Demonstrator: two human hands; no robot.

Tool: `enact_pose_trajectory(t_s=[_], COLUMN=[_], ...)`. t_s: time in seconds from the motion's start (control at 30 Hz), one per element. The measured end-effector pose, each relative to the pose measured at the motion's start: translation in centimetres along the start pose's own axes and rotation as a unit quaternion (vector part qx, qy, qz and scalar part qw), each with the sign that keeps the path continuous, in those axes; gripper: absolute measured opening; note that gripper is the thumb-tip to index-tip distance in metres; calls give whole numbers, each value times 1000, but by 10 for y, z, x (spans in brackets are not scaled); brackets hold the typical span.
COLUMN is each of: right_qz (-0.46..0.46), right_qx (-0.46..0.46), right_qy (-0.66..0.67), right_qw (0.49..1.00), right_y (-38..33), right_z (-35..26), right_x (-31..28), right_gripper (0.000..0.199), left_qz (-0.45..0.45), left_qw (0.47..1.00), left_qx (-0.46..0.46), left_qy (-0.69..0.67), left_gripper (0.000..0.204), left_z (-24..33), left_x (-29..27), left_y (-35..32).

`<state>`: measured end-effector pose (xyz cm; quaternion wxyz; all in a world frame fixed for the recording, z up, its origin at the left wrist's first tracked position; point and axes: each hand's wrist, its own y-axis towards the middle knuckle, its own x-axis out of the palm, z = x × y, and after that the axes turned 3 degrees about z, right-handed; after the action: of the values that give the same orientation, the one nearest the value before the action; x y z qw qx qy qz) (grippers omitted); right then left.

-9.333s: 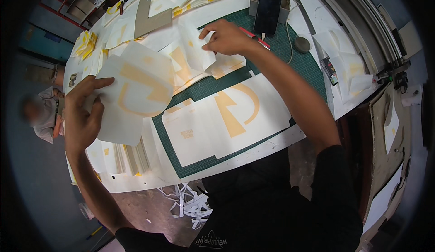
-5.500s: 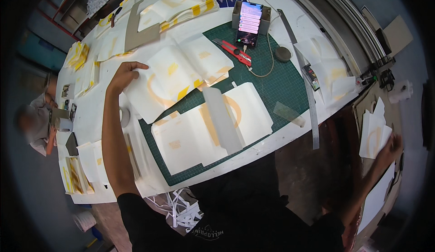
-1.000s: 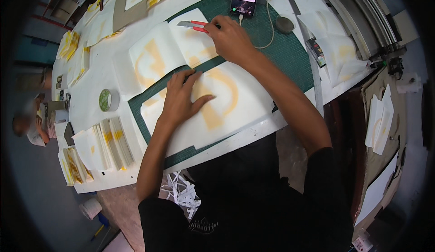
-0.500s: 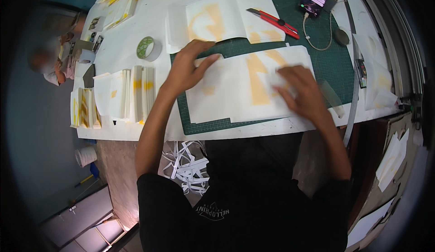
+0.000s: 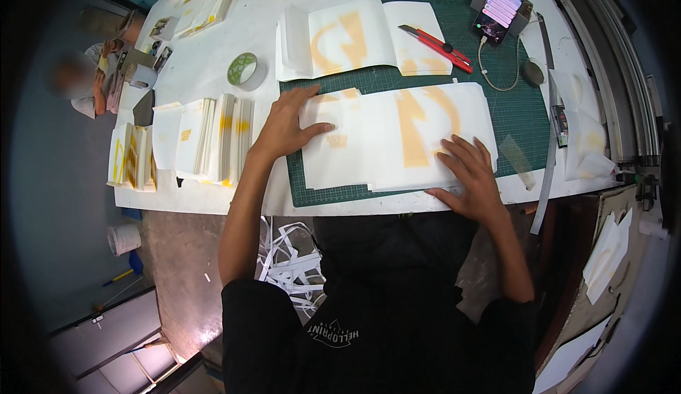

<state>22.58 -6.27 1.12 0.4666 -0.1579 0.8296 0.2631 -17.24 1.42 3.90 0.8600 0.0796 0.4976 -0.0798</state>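
A stack of white paper sheets with pale orange print lies on the green cutting mat in front of me. My left hand rests at the stack's left end, thumb stretched over the paper and fingers along the upper left edge. On the lower right part of the sheets lies my right hand, fingers spread. Neither hand grips anything. Beyond the stack are more printed sheets, spread open in a folded shape. A red utility knife lies across their right part, its dark blade pointing left.
Left of the mat stand a roll of tape and bundles of folded printed paper. A phone on a holder and a metal ruler are at right. Paper strips lie below the table. Another person sits far left.
My right hand, blurred above the sheets before, has come down onto the stack's lower right. The left hand stays at the left end. The whole view has shifted slightly.
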Motion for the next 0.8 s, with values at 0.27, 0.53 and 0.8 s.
enact_pose_trajectory(t_s=[0.27,0.53,0.8], right_qz=[116,219,144], right_qx=[72,283,249], right_qy=[17,77,56], right_qw=[991,931,956], right_y=[-2,24,8], right_z=[10,44,41], right_x=[-15,-3,-20], right_gripper=[60,58,67], left_qz=[157,145,128], left_qw=[984,933,929], left_qx=[-62,-250,-250], left_qy=[-50,-216,-241], left_gripper=[64,67,62], left_z=[-9,37,43], left_x=[11,21,20], left_y=[-27,-55,-68])
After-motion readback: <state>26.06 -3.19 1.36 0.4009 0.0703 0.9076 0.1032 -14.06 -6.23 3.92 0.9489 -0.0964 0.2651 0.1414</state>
